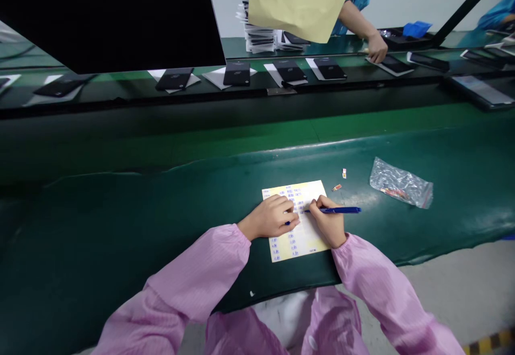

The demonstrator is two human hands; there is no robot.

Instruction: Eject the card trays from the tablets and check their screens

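A pale yellow printed sheet (311, 191) with rows of blue text lies on the green mat (120, 226) right in front of me. My right hand (329, 222) is closed round a blue pen (341, 210), its tip resting on the sheet. My left hand (270, 216) lies on the sheet's left part with fingers curled, pinching something small and blue that I cannot make out. Both arms wear pink sleeves.
A crumpled clear plastic bag (401, 182) and two tiny parts (344, 172) (337, 187) lie right of the sheet. Beyond runs a conveyor (257, 89) carrying black devices (237, 73) on white cards. A co-worker's hand (377, 47) rests across it. A black screen (108, 17) hangs upper left.
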